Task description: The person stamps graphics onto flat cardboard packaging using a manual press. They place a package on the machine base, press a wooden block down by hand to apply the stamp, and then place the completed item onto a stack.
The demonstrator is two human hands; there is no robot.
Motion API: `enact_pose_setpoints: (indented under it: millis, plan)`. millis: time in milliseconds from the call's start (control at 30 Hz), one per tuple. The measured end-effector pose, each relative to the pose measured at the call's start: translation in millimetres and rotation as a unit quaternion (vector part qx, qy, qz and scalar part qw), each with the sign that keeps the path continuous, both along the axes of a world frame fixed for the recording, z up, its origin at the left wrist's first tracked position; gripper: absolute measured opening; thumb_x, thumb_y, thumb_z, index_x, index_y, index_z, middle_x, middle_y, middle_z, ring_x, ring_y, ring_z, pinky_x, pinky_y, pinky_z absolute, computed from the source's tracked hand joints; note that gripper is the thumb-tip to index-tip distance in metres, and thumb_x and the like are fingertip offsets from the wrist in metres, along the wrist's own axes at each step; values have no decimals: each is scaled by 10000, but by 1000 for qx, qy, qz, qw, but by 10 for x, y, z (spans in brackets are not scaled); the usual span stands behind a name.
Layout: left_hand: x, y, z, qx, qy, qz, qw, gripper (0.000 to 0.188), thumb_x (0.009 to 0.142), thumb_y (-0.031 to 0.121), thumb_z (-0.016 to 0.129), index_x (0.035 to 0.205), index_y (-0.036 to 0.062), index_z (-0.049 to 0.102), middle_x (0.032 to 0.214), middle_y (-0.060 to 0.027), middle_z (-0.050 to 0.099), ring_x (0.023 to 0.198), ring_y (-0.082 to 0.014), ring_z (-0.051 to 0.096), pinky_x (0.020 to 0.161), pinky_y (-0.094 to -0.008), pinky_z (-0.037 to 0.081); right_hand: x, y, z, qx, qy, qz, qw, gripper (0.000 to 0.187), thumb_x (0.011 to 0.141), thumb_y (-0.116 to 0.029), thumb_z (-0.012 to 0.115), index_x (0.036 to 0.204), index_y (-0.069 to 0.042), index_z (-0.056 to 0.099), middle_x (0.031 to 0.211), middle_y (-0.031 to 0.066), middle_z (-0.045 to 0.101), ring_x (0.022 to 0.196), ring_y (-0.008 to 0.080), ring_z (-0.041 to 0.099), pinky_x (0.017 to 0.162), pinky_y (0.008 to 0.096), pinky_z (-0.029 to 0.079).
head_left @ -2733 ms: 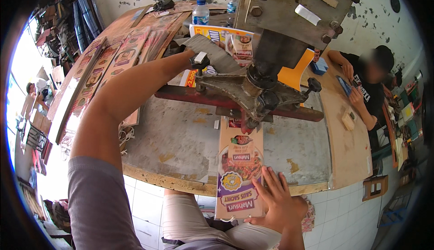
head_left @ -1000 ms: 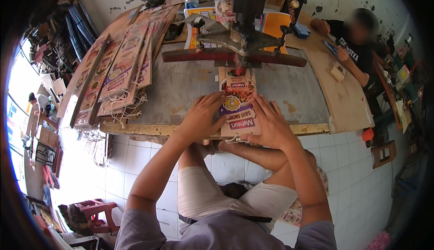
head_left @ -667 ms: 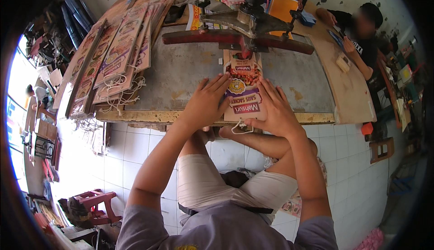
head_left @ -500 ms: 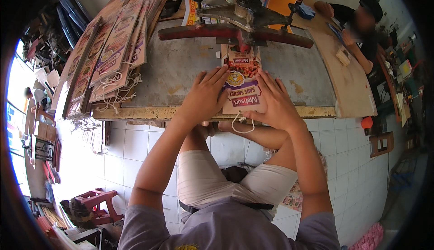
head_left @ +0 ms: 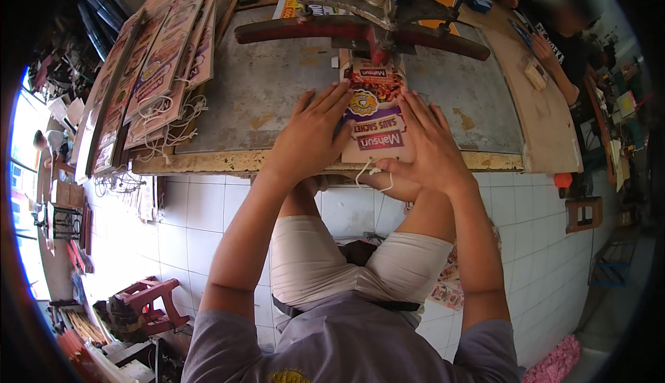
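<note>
A long printed card (head_left: 376, 125), tan with purple and red print, lies flat on the grey metal bed (head_left: 267, 116). Its far end reaches under the red middle arm of a press head (head_left: 377, 42). On the card's left edge rests my left hand (head_left: 312, 130), fingers stretched out and pointing away from me. Along the right edge my right hand (head_left: 435, 140) lies flat, its thumb spread toward the near end. A white string loop (head_left: 367, 177) hangs from that near end, over the table's front edge. Neither hand grips anything.
Stacked printed cards with white strings (head_left: 156, 71) lie to the left. At the right sits a small wooden block (head_left: 535, 75) on the board, and a person in black (head_left: 554, 43) works beyond it. A red plastic stool (head_left: 149, 307) stands on the floor at lower left.
The whole view has shifted slightly, with the table's front edge a little higher. Both hands stay flat beside the card, which keeps its place under the press.
</note>
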State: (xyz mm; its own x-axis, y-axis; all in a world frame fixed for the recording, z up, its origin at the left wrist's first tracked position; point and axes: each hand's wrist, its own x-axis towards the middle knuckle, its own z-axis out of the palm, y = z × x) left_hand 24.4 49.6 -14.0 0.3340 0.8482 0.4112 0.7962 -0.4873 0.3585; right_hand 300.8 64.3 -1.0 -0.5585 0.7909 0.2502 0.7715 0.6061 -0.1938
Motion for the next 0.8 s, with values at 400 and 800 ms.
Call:
enact_pose_setpoints:
  millis: [400,800]
  plan:
    - [-2,-23,48,-17,7,6,1000,576,1076,257,618,1593,13,549,1694,-173,515,1596,-347,444,1333,-542,293,-13,-38,24,3,11,3,1000,1257,803,-695,862,1649,103,384,1758,265,357,1641,380,354,1356,564,252]
    - [23,-37,40,-7,16,25,1000,591,1072,293,622,1598,33,554,1697,-142,522,1608,-344,428,1340,-548,286,112,194,-124,6,73,7,997,1020,935,-557,825,1660,40,427,1747,231,412,1634,378,381,1345,545,283]
